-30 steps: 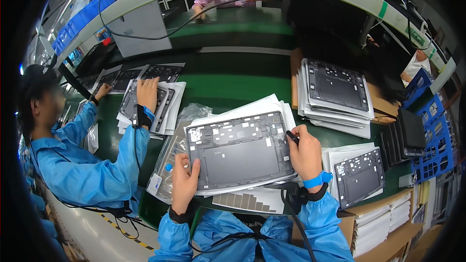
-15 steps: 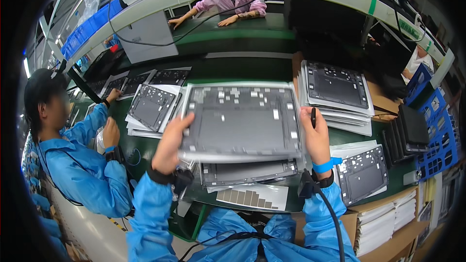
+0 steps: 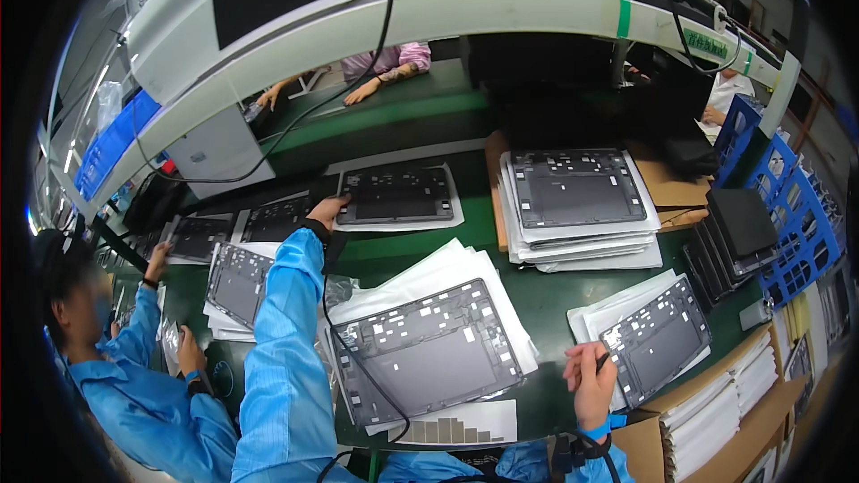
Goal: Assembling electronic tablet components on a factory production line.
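My left hand [image 3: 328,213] is stretched out to the far side of the bench, its fingers closed on the left edge of a dark tablet housing [image 3: 398,195] that lies on a white sheet. Nearer me, a larger-looking tablet housing [image 3: 429,358] rests tilted on white sheets, with a thin black cable hanging across it. My right hand [image 3: 591,385] is curled round a slim black pen-like tool [image 3: 602,361]. It hovers beside another tablet housing [image 3: 662,335] on white sheets at the right.
A stack of housings and white sheets [image 3: 582,250] stands at the back right, near black trays [image 3: 738,233] and a blue plastic rack [image 3: 792,215]. A co-worker in blue [image 3: 152,367] works at the left. A carton of white sheets [image 3: 716,402] sits at lower right. A shelf beam [image 3: 501,9] crosses overhead.
The housing held between both hands now lies on the far side, with my left hand at its edge. My right hand has let go and drawn back nearer. The view has shifted.
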`<state>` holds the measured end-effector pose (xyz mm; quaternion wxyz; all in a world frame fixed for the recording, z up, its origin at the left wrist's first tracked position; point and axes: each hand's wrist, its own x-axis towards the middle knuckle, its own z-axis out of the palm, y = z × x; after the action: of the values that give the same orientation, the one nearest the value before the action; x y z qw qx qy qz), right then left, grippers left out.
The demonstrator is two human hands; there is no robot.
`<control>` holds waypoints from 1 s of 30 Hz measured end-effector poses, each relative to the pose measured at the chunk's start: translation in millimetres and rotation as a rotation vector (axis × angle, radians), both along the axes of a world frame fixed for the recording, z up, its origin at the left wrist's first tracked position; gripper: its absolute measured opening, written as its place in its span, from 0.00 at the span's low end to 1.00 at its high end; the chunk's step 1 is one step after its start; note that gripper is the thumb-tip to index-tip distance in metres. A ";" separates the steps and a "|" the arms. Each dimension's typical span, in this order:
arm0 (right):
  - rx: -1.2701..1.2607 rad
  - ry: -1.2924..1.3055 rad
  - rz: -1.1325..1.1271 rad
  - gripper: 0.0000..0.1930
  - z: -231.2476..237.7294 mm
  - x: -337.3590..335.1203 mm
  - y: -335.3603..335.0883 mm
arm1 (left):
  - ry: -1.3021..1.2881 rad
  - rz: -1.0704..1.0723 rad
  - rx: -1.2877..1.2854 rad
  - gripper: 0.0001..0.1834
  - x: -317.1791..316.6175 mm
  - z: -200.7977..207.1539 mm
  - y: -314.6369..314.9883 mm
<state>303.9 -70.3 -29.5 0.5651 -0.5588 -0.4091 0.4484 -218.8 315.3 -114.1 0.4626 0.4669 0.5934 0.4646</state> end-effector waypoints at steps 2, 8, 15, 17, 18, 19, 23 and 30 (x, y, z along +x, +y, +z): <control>0.004 0.053 -0.085 0.18 0.8 -0.5 -9.4 | 0.306 -0.007 -0.053 0.21 -7.0 -14.3 4.4; -0.107 -0.161 -0.104 0.29 -23.7 22.3 -32.1 | 1.180 -0.063 0.201 0.29 30.3 130.3 -47.6; -0.203 0.167 0.238 0.12 -23.5 9.3 -56.7 | 0.930 -0.213 0.570 0.22 196.4 298.3 -390.5; -0.226 0.170 0.289 0.08 -25.0 11.7 -68.3 | 0.967 -0.534 0.657 0.19 186.4 276.2 -440.5; -0.244 0.183 0.302 0.08 -28.3 8.7 -72.8 | 0.809 -0.524 0.773 0.18 197.4 248.6 -458.9; -0.253 0.228 0.385 0.09 -26.3 -3.9 -74.0 | 0.828 -0.502 0.677 0.15 208.8 244.6 -496.2; -0.235 0.159 0.363 0.13 -36.4 -6.7 -88.1 | 0.981 -0.691 0.486 0.26 250.5 94.9 -494.1; -0.281 0.049 0.212 0.11 -42.8 -19.0 -100.8 | 0.986 -0.719 0.388 0.36 266.9 26.1 -503.0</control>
<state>284.9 -171.1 -72.3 0.4408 -0.5749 -0.3851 0.5718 48.1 -187.7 -88.0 0.1695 0.8709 0.4479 0.1100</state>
